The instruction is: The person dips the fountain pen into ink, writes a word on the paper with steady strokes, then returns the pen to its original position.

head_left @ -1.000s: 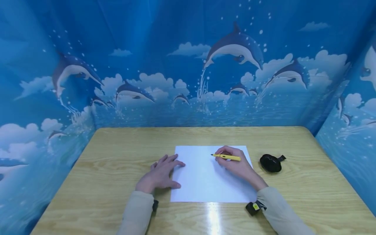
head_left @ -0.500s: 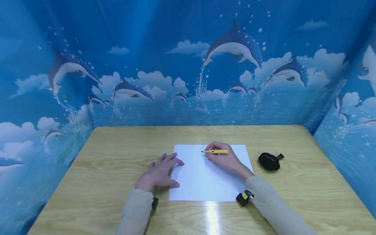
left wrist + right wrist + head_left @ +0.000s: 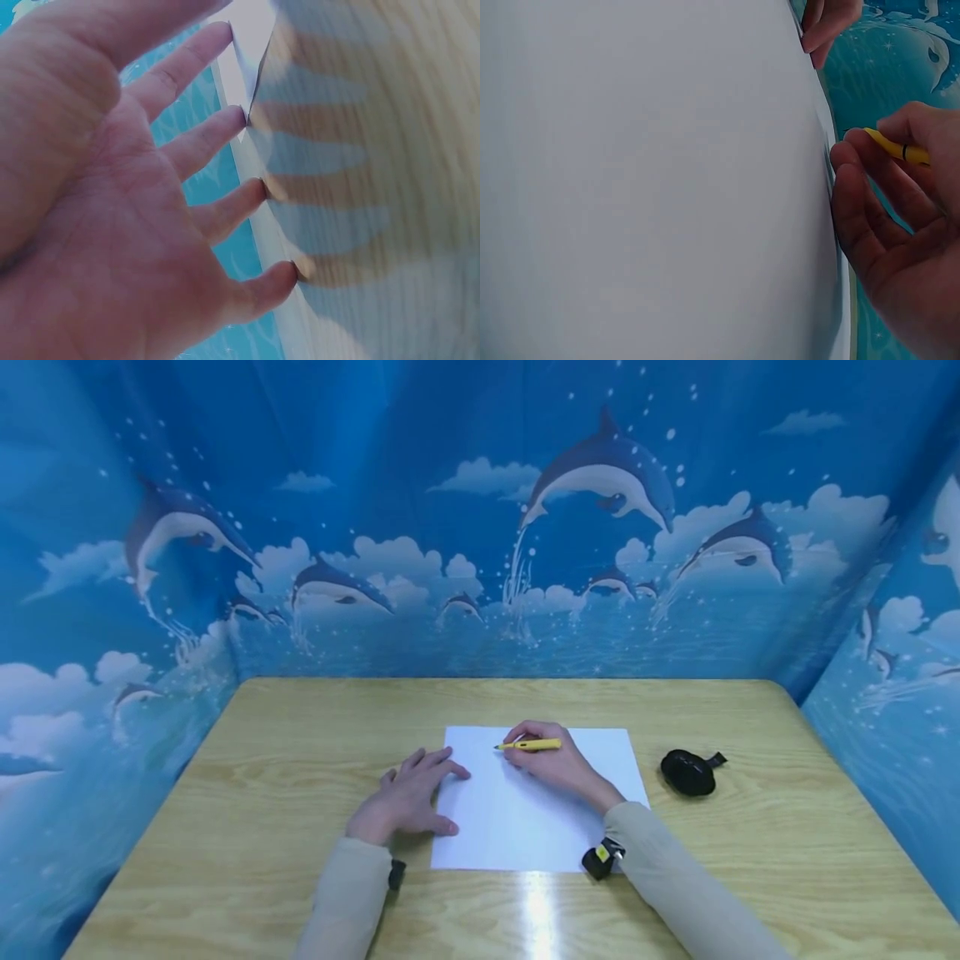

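Observation:
A white sheet of paper lies on the wooden table in the head view. My left hand rests at its left edge with fingers spread, thumb and index on the paper; in the left wrist view the fingertips of the left hand touch the tabletop and the paper's corner. Over the upper part of the sheet, my right hand pinches a yellow pen, its dark tip pointing left. In the right wrist view the pen sits between thumb and fingers, and the other fingers of the right hand lie against the paper.
To the right of the paper, a small black pouch-like object with a short strap lies on the table. A blue curtain printed with dolphins hangs behind the table and at both sides.
My right hand has moved left across the upper part of the paper with the pen. The left hand has stayed at the paper's left edge.

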Tool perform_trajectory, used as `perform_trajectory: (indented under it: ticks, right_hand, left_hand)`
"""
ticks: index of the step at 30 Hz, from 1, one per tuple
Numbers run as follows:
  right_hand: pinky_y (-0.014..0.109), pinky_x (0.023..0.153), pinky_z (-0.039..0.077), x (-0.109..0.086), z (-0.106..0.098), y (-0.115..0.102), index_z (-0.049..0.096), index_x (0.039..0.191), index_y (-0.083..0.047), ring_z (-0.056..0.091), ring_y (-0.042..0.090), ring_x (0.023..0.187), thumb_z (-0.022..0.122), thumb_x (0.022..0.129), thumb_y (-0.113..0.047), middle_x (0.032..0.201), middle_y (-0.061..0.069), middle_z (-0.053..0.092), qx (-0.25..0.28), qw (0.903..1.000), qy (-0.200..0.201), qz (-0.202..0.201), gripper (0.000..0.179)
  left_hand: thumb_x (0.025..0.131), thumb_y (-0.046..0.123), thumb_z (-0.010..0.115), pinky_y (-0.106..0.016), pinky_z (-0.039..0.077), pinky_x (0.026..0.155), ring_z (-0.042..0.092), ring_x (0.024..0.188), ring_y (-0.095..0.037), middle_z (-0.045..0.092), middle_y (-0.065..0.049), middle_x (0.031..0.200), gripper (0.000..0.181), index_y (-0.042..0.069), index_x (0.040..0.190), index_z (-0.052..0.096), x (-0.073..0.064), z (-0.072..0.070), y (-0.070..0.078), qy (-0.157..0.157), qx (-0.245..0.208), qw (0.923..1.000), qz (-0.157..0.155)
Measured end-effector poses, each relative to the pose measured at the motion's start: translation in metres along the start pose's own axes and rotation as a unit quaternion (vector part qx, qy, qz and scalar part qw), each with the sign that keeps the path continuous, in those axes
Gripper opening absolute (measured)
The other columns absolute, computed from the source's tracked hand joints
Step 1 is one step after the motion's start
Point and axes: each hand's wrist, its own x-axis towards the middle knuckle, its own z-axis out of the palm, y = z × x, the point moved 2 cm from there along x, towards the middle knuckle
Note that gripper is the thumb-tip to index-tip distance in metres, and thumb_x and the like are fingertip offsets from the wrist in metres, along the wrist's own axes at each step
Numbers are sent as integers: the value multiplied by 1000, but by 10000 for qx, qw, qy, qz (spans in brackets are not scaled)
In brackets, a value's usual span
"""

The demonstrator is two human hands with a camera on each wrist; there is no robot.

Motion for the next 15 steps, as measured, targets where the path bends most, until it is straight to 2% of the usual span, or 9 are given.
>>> perform_trajectory:
  ticks: [10,15]
  right_hand:
    - [26,53,50,3,4,-1,74,104,-13,58,14,57,74,94,-18,76,7,71,22,9998,-207,-25,10]
    - [26,53,50,5,11,-6,74,105,-10,58,13,58,74,94,-18,80,11,72,66,9993,-349,-135,13]
  left_hand:
    - [79,34,89,-79,18,116,16,157,-43,31,-5,168,62,33,134,59,2,-1,3,-10,-24,10000,7]
    - [78,34,89,-79,18,115,17,157,-44,32,-6,168,62,32,133,60,0,-2,2,0,-18,10000,-22]
